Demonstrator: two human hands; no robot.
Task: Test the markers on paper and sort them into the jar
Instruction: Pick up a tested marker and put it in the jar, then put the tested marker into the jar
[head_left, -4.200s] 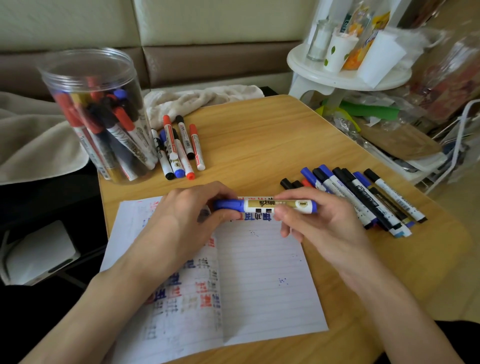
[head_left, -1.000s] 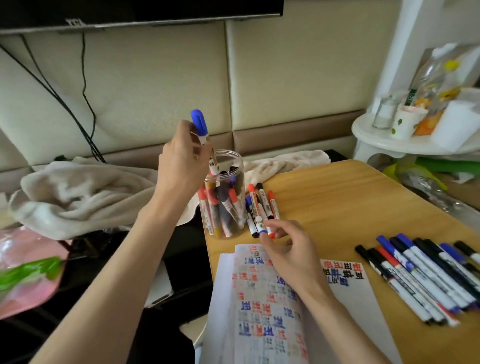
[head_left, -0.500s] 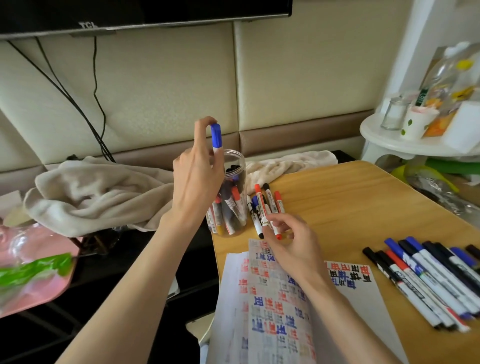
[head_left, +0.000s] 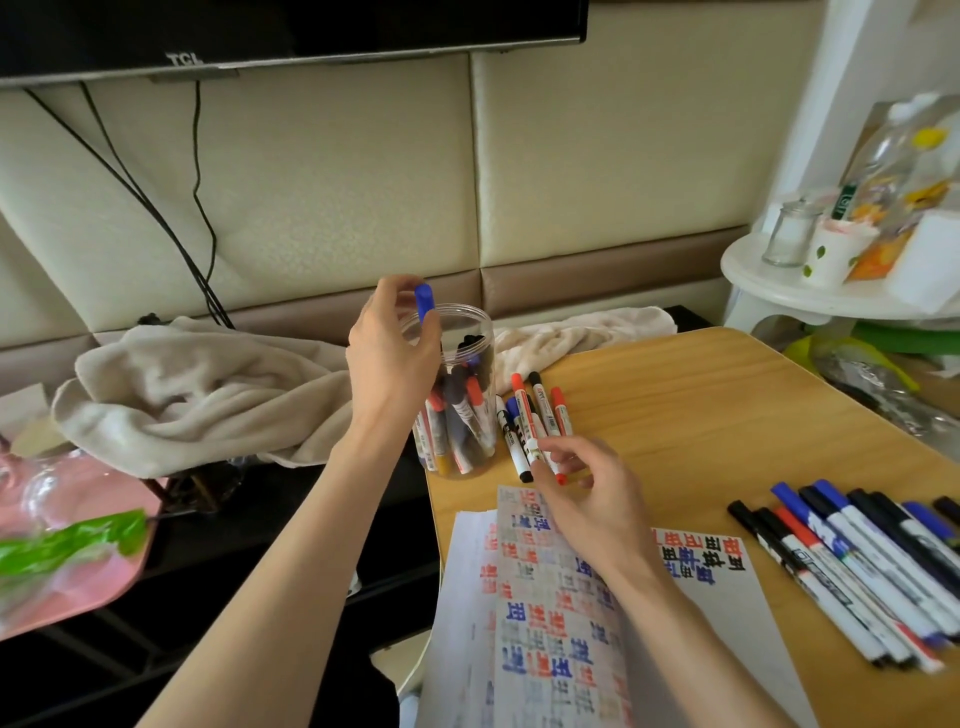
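**Obs:** Hands and marker, for the log?

**Op:** From my remote seat I record the left hand (head_left: 389, 348) with its fingers curled round a blue marker (head_left: 425, 304). The marker is upright, cap up, over the mouth of the jar (head_left: 460, 415). Its lower end is hidden behind the palm, so I cannot tell whether it has passed the rim. The right hand (head_left: 587, 488) sits right of the jar, fingers loosely bent over the loose markers (head_left: 543, 410). The fingertips touch that bunch, but I cannot tell if they are pinching one.

**Obs:** Risks?

**Op:** I judge three.
1. The jar stands at the left edge of the table (head_left: 701, 405) with the left wrist just beside its wall. A nudge could tip it off the edge.
2. The jar looks crowded, so the blue marker may catch on the caps inside and stand proud or bounce out.
3. The right fingertips could set the loose markers rolling against the jar or onto the paper (head_left: 545, 623) in front of it.

**Obs:** Legible writing?

**Op:** "TCL" shows on the screen (head_left: 182, 58), high above and left of the jar. The paper carries red, blue and black block characters that I cannot read. The labels on the row of markers (head_left: 857, 566), far right of the jar, are too small to read.
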